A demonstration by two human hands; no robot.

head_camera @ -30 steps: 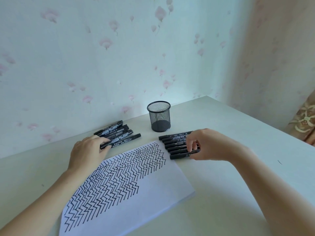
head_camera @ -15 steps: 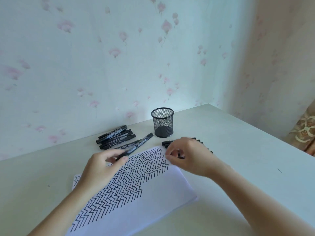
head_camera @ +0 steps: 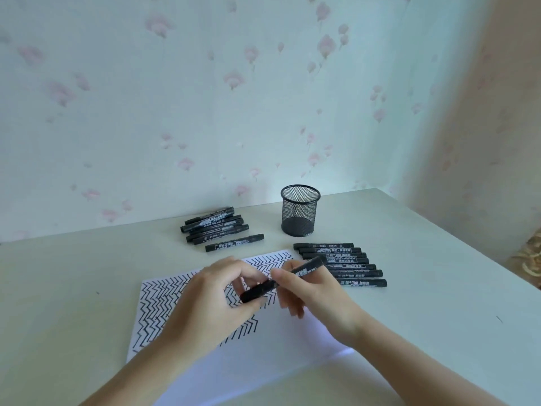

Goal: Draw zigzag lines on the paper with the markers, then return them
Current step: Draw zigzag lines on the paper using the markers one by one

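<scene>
Black marker [head_camera: 282, 278] held slantwise between both hands, above the paper [head_camera: 263, 347], cap end low toward the left hand [head_camera: 216, 294], far end rising up and past the right hand [head_camera: 310, 291]. Left fingers curled round the cap end; right thumb and forefinger pinching the barrel near its middle. Whether the cap is on or partly off: cannot tell, hidden by the fingers.

Zigzag lines covering the sheet beneath and to the left of the left hand, bare white below the right wrist. Beyond the left hand, a loose pile of markers [head_camera: 215, 225] with one marker lying apart [head_camera: 234, 247] at its near edge. Just beyond and to the right of the right hand, a neat row of markers [head_camera: 342, 265]. Further off, between the two groups, an upright mesh cup [head_camera: 300, 210].

Half a second ago: hands apart, left carrying the marker alone, right over the row. Now hands brought together on the one marker, row uncovered.
</scene>
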